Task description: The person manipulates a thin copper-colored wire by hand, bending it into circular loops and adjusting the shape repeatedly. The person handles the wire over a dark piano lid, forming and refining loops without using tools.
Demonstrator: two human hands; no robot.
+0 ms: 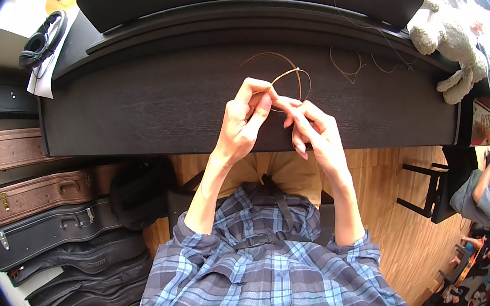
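Observation:
My left hand [244, 119], thumb and index finger pressed together, pinches a thin bronze-coloured string [282, 73] that loops up and away in curved strands over the dark wooden top of a black piano-like cabinet [147, 104]. My right hand [316, 132] is just right of it, its fingers bent and touching the same string near the left hand's fingertips; exactly which fingers grip it is hard to make out. More thin curly strings [348, 74] lie on the dark surface to the right of my hands.
Headphones [36, 47] and white paper [44, 83] are at upper left. Stacked brown and black instrument cases [44, 233] line the left side. A grey plush toy [452, 48] sits at upper right. At lower right another person in grey [483, 197] sits near a black stool [418, 190].

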